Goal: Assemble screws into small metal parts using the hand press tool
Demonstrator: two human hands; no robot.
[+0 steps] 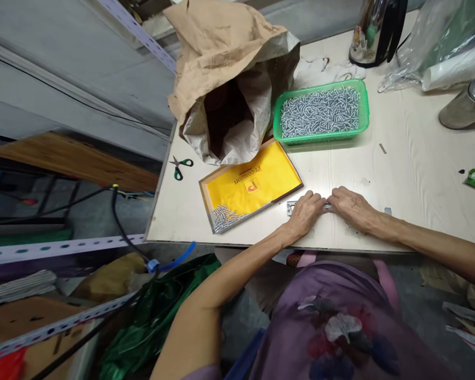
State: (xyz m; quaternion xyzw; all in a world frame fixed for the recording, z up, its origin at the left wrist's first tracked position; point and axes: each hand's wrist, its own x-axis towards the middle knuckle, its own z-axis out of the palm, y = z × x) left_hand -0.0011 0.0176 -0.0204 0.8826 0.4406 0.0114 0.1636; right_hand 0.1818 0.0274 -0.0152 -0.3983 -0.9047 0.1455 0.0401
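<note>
My left hand (305, 215) is closed over a narrow metal piece (290, 208), whose flat, plate-like end sticks out to the left of my fingers. Close beside it, my right hand (350, 207) pinches what looks like the same piece, a short grey length of which shows between the two hands. Its exact kind cannot be made out, as my fingers cover most of it. Left of my hands lies a shallow tray (206, 196) lined with yellow, with a small heap of silvery screw-like parts (225, 217) in its near left corner.
A green plastic basket (277, 119) full of similar small metal parts stands behind my hands. Next to it an open paper sack (225, 58) leans over the tray. Green-handled scissors (178, 168) lie at left. A kettle (376, 31), a steel cup (459, 108) and plastic bags (447, 42) stand at right.
</note>
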